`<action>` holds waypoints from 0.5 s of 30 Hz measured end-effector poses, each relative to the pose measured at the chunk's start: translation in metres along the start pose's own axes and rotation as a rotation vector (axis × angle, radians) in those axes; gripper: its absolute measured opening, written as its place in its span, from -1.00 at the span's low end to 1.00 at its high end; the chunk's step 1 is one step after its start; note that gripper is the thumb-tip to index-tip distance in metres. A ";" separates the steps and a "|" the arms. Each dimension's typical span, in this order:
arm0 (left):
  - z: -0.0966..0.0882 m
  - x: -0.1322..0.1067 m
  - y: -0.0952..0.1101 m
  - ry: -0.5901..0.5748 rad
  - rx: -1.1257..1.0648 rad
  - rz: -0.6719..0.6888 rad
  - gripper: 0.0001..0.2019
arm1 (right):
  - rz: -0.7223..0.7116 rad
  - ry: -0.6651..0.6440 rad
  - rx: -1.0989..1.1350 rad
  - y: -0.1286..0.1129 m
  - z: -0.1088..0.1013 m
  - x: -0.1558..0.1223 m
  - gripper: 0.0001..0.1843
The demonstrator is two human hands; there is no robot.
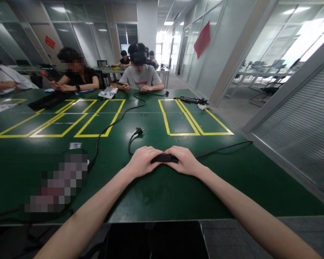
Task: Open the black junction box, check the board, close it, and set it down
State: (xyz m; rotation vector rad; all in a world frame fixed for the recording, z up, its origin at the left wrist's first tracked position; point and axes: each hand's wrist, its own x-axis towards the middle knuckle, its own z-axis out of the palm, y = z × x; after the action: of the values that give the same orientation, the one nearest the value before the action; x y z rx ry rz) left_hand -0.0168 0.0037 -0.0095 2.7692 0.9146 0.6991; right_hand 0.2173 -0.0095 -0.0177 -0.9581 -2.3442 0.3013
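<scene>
Both hands meet at a small black box-shaped piece with cables (164, 158), perhaps a power adapter, held just over the green table (162, 201). My left hand (145, 160) is closed around its left end, thumb along the near side. Its right end, where a cable joins, is between the fingers of my right hand (185, 160). A black power plug (139, 131) lies on the table beyond my left hand, its short cord curving back towards that hand. From my right hand a thin black cable (224, 148) runs off to the table's right edge.
Yellow tape rectangles (183, 134) mark the tabletop. A long black cable (97, 147) crosses it on the left, beside a blurred-out object (59, 183). A black folded stand (190, 100) lies at the far right. Across the table sits a person (140, 77) handling a cable; others sit further left.
</scene>
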 end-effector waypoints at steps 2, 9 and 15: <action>0.000 0.000 0.000 -0.031 0.020 0.016 -0.76 | 0.096 -0.035 0.110 -0.001 -0.002 0.000 -0.72; 0.005 -0.001 -0.003 0.007 0.103 0.150 -0.71 | 0.380 -0.226 0.774 -0.002 -0.006 0.001 -0.50; 0.006 -0.001 -0.004 0.150 0.061 0.174 -0.61 | 0.433 -0.055 0.764 -0.002 -0.001 0.000 -0.46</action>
State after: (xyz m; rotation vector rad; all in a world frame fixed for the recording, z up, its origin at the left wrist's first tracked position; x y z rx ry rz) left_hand -0.0167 0.0067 -0.0161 2.9091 0.7366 0.9329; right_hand 0.2168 -0.0107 -0.0162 -1.0336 -1.7777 1.2901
